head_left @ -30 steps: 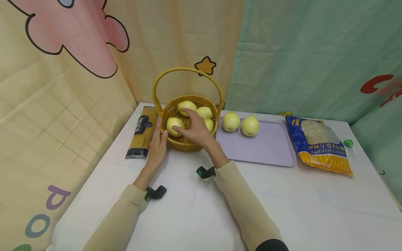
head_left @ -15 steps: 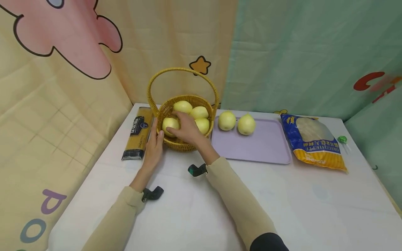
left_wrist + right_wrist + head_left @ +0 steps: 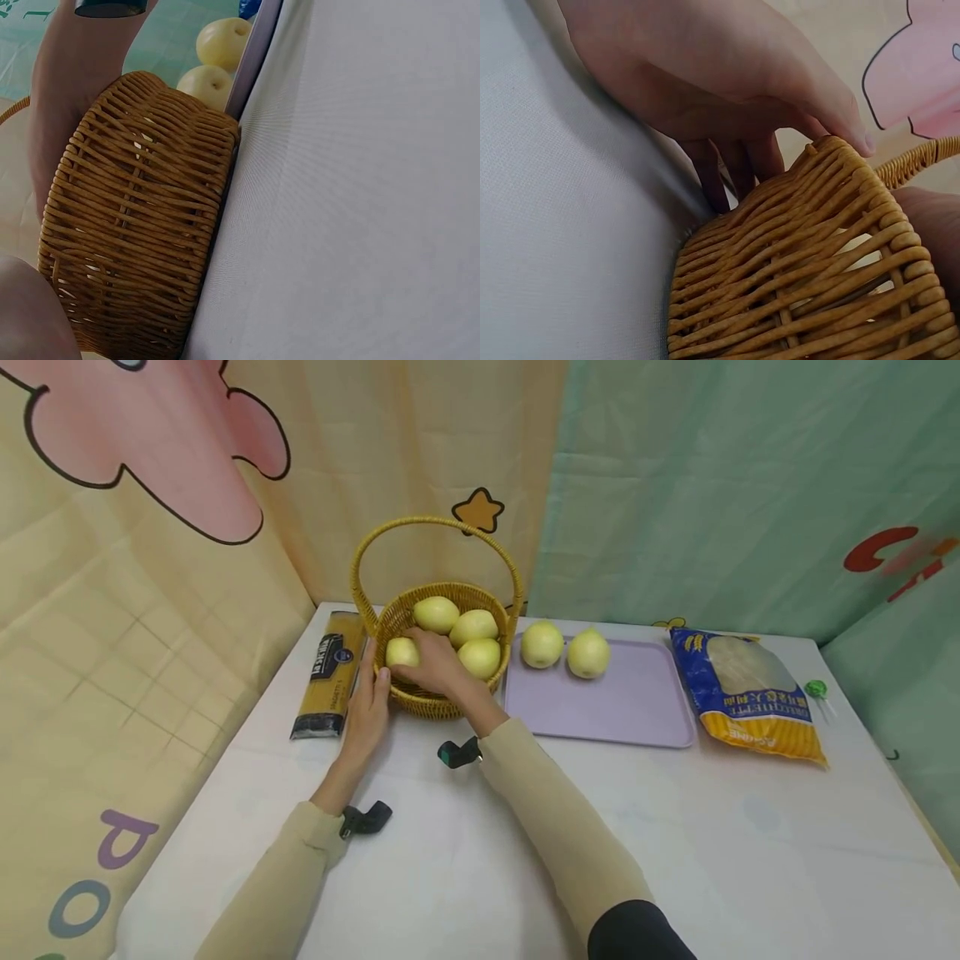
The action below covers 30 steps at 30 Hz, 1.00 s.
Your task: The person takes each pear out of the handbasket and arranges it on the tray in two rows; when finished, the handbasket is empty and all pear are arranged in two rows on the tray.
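Observation:
In the head view, a woven wicker basket point(image 3: 438, 706) with a tall arched handle stands at the back of the table and holds several pale yellow pears. My right hand point(image 3: 431, 664) reaches inside over the near rim and grips a pear point(image 3: 402, 652) at the left; part of that fruit is hidden behind the hand. My left hand point(image 3: 367, 702) holds the basket's left side. The right wrist view shows the left thumb at the rim and the other fingers point(image 3: 761, 154) against the outer wall. Only the outer weave of the basket point(image 3: 142, 217) fills the left wrist view's middle.
A lilac tray point(image 3: 600, 714) right of the basket bears two pears point(image 3: 542, 645). Farther right lie a blue and yellow pasta bag point(image 3: 750, 693) and a green lollipop point(image 3: 816, 689). A spaghetti pack point(image 3: 330, 677) lies left of the basket. Curtains hang behind the table.
My right hand has lowered deeper into the basket and closed around the left pear, covering more of it. My left hand stays at the basket's side. The head view has shifted slightly.

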Tool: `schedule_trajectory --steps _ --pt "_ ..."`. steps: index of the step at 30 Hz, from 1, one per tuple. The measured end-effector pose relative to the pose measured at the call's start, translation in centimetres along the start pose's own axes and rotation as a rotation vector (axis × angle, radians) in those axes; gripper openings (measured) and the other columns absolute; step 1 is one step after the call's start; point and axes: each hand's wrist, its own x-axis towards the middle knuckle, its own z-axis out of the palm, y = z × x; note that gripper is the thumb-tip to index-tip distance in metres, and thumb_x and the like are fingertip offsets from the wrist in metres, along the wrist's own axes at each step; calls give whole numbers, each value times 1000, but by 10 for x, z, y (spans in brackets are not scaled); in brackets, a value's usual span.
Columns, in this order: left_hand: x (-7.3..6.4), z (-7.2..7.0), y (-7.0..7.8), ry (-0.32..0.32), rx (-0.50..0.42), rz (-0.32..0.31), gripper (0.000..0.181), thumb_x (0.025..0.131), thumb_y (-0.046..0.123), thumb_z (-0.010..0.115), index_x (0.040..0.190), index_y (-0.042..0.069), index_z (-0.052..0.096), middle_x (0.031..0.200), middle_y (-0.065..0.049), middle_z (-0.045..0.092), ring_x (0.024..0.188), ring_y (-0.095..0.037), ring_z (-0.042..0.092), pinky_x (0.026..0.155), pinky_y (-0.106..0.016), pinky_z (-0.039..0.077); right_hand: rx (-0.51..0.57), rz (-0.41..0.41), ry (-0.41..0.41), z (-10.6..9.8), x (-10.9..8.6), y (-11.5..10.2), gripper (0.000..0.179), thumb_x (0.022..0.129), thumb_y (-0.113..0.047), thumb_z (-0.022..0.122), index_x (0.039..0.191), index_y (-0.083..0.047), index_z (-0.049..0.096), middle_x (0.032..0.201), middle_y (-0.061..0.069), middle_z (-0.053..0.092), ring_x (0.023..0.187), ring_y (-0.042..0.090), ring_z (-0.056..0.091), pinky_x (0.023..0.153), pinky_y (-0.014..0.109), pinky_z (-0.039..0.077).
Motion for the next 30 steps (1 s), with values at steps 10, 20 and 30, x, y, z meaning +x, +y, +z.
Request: schedule_trajectory --steps 10,20,30 --pt "3 -1 2 2 2 3 59 116 40 30 172 28 11 178 4 13 164 -26 15 132 -55 17 50 -28 57 -2 1 1 72 98 -33 75 156 -5 45 152 14 57 140 33 55 115 44 47" --pt "-1 5 -6 0 -6 -39 60 115 47 29 171 38 7 178 6 9 164 -32 14 130 -64 15 86 -39 155 -13 -11 3 65 95 -30 76 150 -5 53 142 12 64 130 29 60 106 43 53" --pt "0 1 -4 -4 19 -63 59 115 48 28 170 42 6 178 3 11 163 -37 16 129 -65 15 161 -67 234 -40 -46 -4 63 94 -31 79 149 -10 56 140 8 66 121 28 63 98 47 55"
